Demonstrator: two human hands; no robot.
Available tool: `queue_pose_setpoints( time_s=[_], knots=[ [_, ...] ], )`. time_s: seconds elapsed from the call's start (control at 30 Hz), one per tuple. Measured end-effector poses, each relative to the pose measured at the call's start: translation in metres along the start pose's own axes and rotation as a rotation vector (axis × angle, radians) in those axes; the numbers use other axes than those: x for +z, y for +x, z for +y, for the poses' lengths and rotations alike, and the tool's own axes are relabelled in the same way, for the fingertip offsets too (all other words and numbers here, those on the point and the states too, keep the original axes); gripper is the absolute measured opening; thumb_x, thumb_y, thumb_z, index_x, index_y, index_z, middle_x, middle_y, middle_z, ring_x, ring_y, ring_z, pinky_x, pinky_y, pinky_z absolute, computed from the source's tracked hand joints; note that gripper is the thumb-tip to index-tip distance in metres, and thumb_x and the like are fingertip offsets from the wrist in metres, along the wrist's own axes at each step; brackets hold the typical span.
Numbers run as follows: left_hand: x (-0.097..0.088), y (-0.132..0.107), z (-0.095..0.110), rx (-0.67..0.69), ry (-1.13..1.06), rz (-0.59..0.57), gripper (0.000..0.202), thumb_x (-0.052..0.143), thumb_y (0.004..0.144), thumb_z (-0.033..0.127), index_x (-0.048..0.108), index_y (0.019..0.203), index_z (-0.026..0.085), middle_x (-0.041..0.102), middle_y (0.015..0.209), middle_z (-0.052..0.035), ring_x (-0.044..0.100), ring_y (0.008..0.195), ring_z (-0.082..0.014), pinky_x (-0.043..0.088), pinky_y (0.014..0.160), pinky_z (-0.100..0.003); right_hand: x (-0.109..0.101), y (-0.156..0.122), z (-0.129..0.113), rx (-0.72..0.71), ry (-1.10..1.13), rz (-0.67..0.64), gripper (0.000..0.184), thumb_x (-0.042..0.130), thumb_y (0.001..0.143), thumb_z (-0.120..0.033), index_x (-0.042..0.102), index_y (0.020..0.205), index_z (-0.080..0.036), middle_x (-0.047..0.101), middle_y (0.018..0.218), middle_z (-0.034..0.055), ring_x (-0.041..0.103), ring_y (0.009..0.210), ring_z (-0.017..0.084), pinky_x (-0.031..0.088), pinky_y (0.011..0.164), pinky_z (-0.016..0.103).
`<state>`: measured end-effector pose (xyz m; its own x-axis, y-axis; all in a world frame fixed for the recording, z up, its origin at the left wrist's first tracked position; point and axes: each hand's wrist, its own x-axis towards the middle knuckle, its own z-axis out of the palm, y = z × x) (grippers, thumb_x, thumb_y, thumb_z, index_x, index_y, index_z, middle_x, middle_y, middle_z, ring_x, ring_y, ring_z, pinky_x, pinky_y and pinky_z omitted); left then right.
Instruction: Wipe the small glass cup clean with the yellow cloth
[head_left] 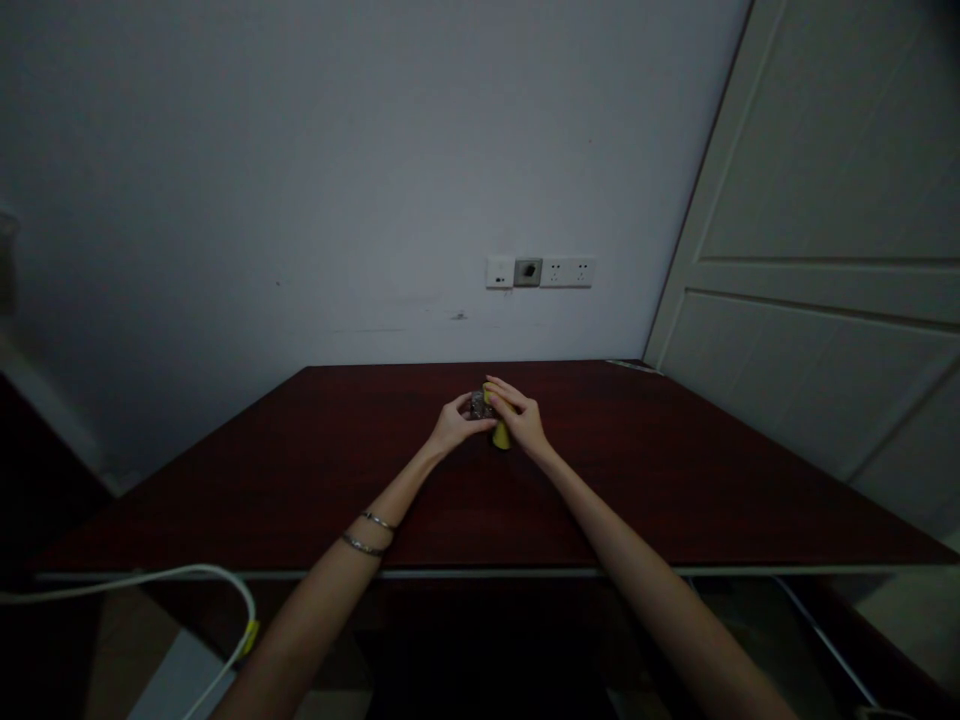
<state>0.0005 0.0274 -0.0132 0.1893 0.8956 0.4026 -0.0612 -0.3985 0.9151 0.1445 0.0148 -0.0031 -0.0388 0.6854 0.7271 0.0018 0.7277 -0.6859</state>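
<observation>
Over the middle of the table, my left hand (452,426) is closed round the left side of a small, dark, boxy object (478,405) with shiny grey patches. Its kind is too small and dim to make out. My right hand (527,422) grips a yellow cloth-like piece (501,436), whose lower end hangs below the fingers and whose upper end shows by the fingertips. The yellow piece lies against the right side of the dark object. My right fingers hide part of both, and the two hands are close together.
The dark red table top (315,470) reaches back to a pale wall (337,180) with a row of sockets (568,272). A white panelled door (840,200) stands at the right. A white cable (187,570) loops past the front edge at left.
</observation>
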Motion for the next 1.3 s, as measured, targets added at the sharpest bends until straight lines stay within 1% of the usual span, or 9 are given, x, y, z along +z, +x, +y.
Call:
queue_pose_setpoints(
  time_s=[0.13,0.23,0.33,0.47,0.63,0.73,0.87,1.13,1.3],
  knots=[
    [0.002,-0.002,0.002,0.018,-0.002,-0.072,0.064,0.080,0.046,0.018,0.056,0.104,0.010,0.061,0.109,-0.0128,0.058,0.097,-0.0211,0.043,0.091,-0.037,-0.003,0.005,0.014,0.149,0.061,0.097,0.033,0.058,0.075,-0.042,0.068,0.097,-0.020,0.065,0.106,0.0066,0.057,0.103,0.023,0.041,0.095,0.040],
    [0.003,-0.002,0.005,0.001,-0.028,-0.081,0.063,0.080,0.046,0.017,0.057,0.104,0.010,0.061,0.107,-0.0122,0.059,0.095,-0.0201,0.043,0.090,-0.036,-0.003,0.007,0.019,0.205,0.095,0.122,0.037,0.058,0.073,-0.045,0.067,0.098,-0.019,0.065,0.106,0.0067,0.058,0.101,0.023,0.042,0.093,0.038],
    [0.003,-0.002,0.007,-0.032,-0.047,-0.051,0.055,0.078,0.051,0.022,0.059,0.101,0.010,0.063,0.103,-0.0104,0.060,0.089,-0.0178,0.045,0.085,-0.034,-0.004,0.008,0.020,0.236,0.142,0.081,0.037,0.060,0.071,-0.043,0.066,0.100,-0.020,0.064,0.109,0.0055,0.056,0.102,0.022,0.040,0.093,0.036],
    [0.001,-0.003,0.007,-0.116,-0.067,0.004,0.046,0.073,0.058,0.033,0.062,0.097,0.010,0.065,0.095,-0.0088,0.061,0.077,-0.0152,0.048,0.072,-0.028,-0.009,0.007,0.016,0.301,0.240,-0.053,0.040,0.063,0.069,-0.038,0.062,0.105,-0.022,0.063,0.106,0.0039,0.057,0.099,0.022,0.042,0.089,0.036],
    [0.000,-0.003,0.008,-0.215,-0.080,0.061,0.047,0.072,0.058,0.042,0.064,0.092,0.010,0.066,0.084,-0.0070,0.059,0.067,-0.0136,0.047,0.059,-0.024,-0.008,0.001,0.010,0.178,0.065,-0.212,0.066,0.071,0.060,-0.033,0.047,0.122,-0.026,0.053,0.118,0.0041,0.047,0.113,0.023,0.035,0.098,0.038],
    [0.000,-0.002,0.008,-0.215,-0.077,0.063,0.046,0.071,0.058,0.043,0.065,0.089,0.010,0.066,0.082,-0.0069,0.058,0.067,-0.0130,0.045,0.058,-0.022,-0.005,-0.002,0.010,0.036,-0.106,-0.224,0.080,0.076,0.055,-0.033,0.041,0.126,-0.025,0.042,0.128,0.0073,0.038,0.121,0.023,0.028,0.104,0.038],
    [0.000,-0.002,0.006,-0.240,-0.096,0.032,0.046,0.071,0.058,0.044,0.065,0.089,0.010,0.066,0.083,-0.0067,0.058,0.067,-0.0124,0.044,0.059,-0.022,-0.003,-0.003,0.013,-0.066,-0.206,-0.199,0.081,0.076,0.055,-0.034,0.040,0.127,-0.025,0.039,0.130,0.0092,0.034,0.124,0.023,0.025,0.106,0.038],
    [-0.003,-0.001,0.000,-0.302,-0.079,-0.035,0.052,0.064,0.064,0.052,0.063,0.096,0.011,0.065,0.089,-0.0095,0.058,0.070,-0.0132,0.045,0.062,-0.023,-0.005,-0.002,0.014,-0.046,-0.190,-0.139,0.073,0.077,0.052,-0.034,0.050,0.119,-0.025,0.047,0.124,0.0073,0.043,0.118,0.022,0.031,0.102,0.036],
    [-0.007,0.002,-0.001,-0.394,-0.238,-0.157,0.060,0.046,0.072,0.064,0.060,0.104,0.016,0.065,0.098,-0.0100,0.061,0.082,-0.0164,0.046,0.073,-0.029,-0.005,0.001,0.017,0.147,-0.081,-0.057,0.071,0.077,0.050,-0.034,0.053,0.116,-0.022,0.057,0.109,0.0054,0.054,0.101,0.020,0.040,0.093,0.036]
  ],
)
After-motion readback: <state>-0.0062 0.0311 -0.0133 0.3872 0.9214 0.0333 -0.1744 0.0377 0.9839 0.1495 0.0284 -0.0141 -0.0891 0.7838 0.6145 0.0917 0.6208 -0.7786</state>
